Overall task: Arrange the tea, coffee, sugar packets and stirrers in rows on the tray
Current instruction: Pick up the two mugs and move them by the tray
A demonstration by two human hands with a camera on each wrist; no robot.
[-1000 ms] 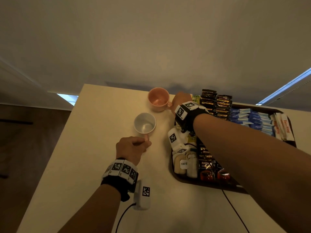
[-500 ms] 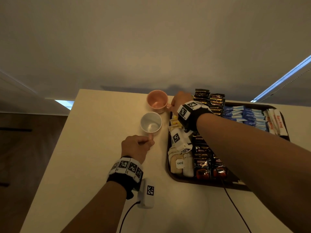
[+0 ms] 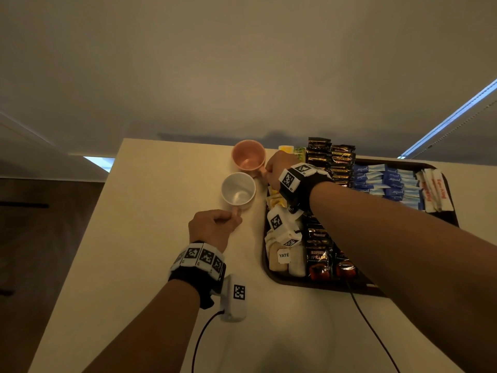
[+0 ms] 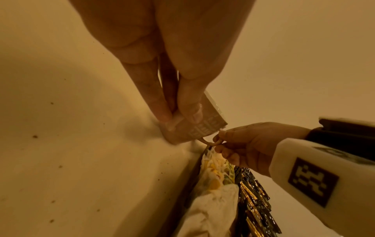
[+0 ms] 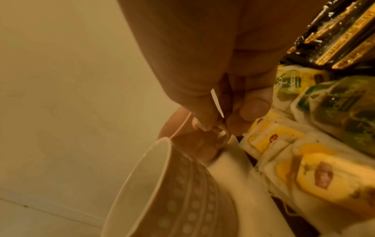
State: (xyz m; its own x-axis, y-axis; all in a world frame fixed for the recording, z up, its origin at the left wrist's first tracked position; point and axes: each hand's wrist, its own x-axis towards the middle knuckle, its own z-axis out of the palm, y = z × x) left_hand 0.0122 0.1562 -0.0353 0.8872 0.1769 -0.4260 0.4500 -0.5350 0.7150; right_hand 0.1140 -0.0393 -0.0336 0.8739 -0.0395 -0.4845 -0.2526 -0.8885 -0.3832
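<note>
Cream table (image 3: 139, 238) fills the lower frame, dark tray (image 3: 271, 273) at right packed with coffee sachets (image 3: 317, 258) and blue sugar packets (image 3: 387, 184). Both cups now sit nearer the tray than a second ago. Left hand (image 3: 212, 228) pinches the white cup (image 3: 238, 188) handle; right hand (image 3: 278, 169) pinches the pink cup (image 3: 248, 156) handle.

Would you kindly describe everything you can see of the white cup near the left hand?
The white cup stands upright and empty on the pale table, just left of the tray and beside the pink cup, almost touching it. It looks like glazed ceramic, with a wide round mouth narrowing to the base. The right wrist view shows raised dots and bands on its outer wall. Its small handle points toward the person, and the left hand pinches it.
</note>
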